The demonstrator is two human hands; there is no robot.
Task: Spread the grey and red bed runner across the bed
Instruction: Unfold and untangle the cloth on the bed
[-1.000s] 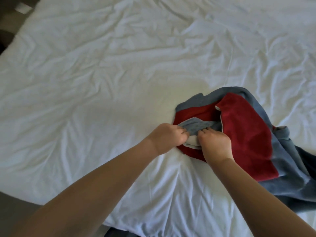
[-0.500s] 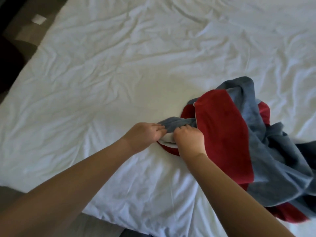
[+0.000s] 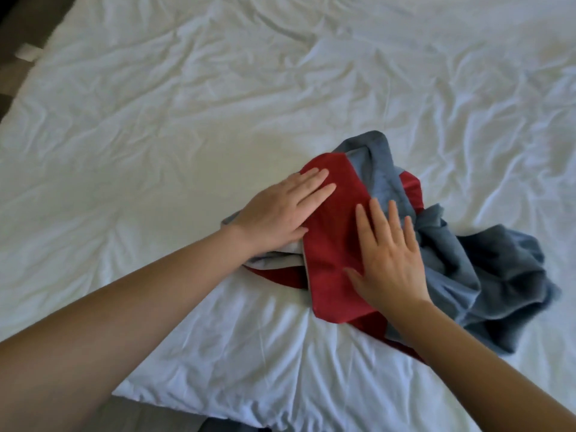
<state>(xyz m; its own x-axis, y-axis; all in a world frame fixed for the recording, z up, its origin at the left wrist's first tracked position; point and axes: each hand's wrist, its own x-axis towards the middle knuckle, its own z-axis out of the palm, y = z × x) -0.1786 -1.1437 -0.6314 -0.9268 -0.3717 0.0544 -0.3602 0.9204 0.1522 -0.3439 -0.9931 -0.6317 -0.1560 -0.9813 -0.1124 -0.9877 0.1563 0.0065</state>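
Flat (grip wide, empty), the left hand [image 3: 280,210] and right hand [image 3: 389,260] press the bunched grey-and-red fabric bed runner [image 3: 333,244], likely to smooth it.

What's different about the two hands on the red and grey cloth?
The left hand lies at the left edge of the bed runner's red panel, fingers close together and pointing up and right. The right hand lies nearer the grey folds, fingers spread and pointing more straight ahead. The left hand reaches farther up the bed than the right hand. Both lie flat and open on the runner.
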